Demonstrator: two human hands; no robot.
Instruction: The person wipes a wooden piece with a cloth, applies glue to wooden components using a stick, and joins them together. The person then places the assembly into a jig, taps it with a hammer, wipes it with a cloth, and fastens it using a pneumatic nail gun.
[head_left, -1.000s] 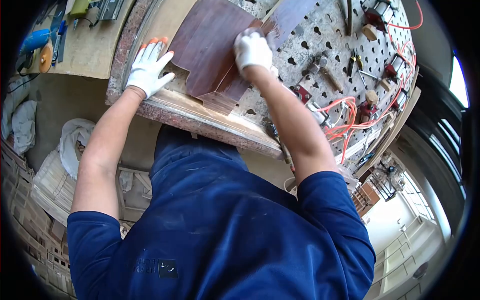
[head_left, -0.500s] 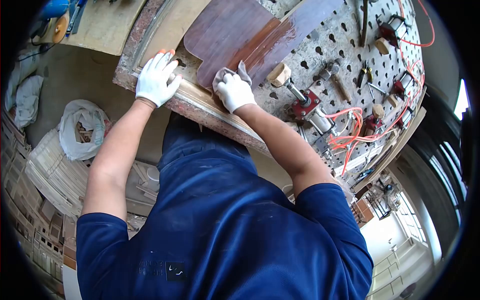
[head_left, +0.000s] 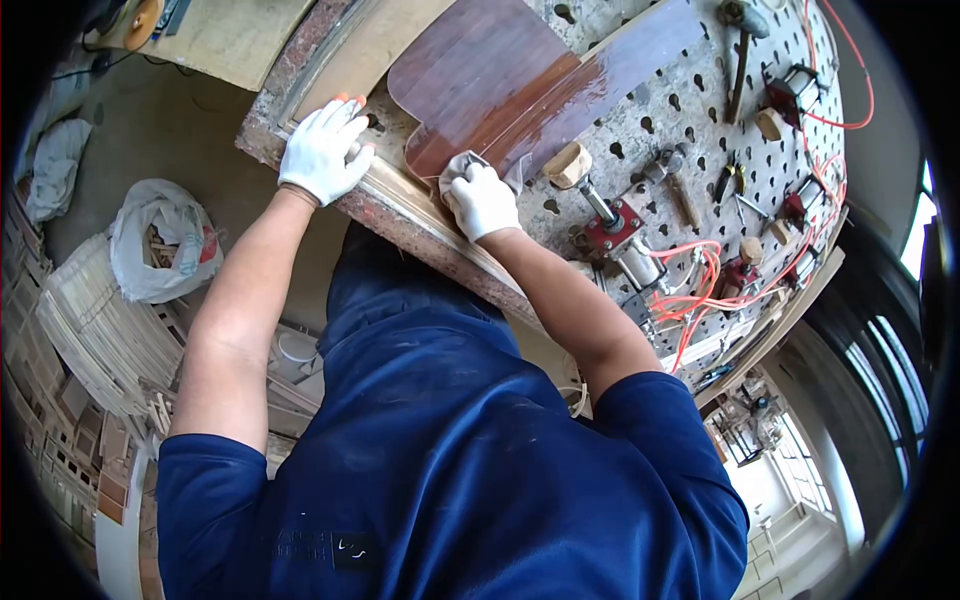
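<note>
A dark reddish-brown wooden panel (head_left: 475, 60) lies on the perforated metal table (head_left: 640, 130), with a wet, glossy stripe running across its middle. My right hand (head_left: 482, 203), in a white glove, is closed on a grey cloth (head_left: 462, 165) at the panel's near end. My left hand (head_left: 325, 152), gloved in white with orange fingertips, rests with spread fingers on the wooden strip along the table's edge (head_left: 395, 190), left of the panel. It holds nothing.
A clamp with a wooden block (head_left: 568, 165) stands right of the panel. Beyond it are hammers (head_left: 683, 190), pliers (head_left: 733, 183), more clamps and red hoses (head_left: 712, 270). A white bag (head_left: 165, 240) sits on the floor at left, near stacked wooden strips (head_left: 85, 325).
My right hand has moved the cloth from the panel's middle to its near end. The clamp beside the panel has come into view. The whole view has shifted slightly.
</note>
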